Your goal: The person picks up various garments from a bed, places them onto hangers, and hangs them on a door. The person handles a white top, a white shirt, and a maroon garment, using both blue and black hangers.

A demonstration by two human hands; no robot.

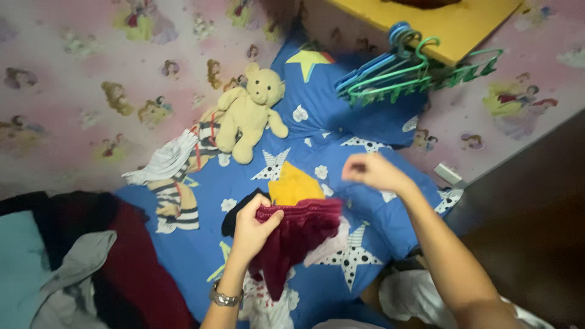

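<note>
Currently, at frame centre, my left hand (pixel 253 228) has its fingers pinched on the top edge of a maroon garment (pixel 298 234), which hangs lifted just above the blue quilt (pixel 341 109). My right hand (pixel 373 172), right of centre and slightly higher, is apart from the cloth; its fingers look loosely curled and hold nothing I can make out. A yellow piece (pixel 292 183) lies just behind the garment.

Judged step: garment is picked up by one edge, not yet spread or folded. I reckon the next move calls for the right hand to catch the opposite edge and pull the cloth taut.

Noted also: teddy (pixel 250 113) at upper centre, hangers (pixel 402 76) at upper right, clothes heap (pixel 91 256) at lower left.
</note>
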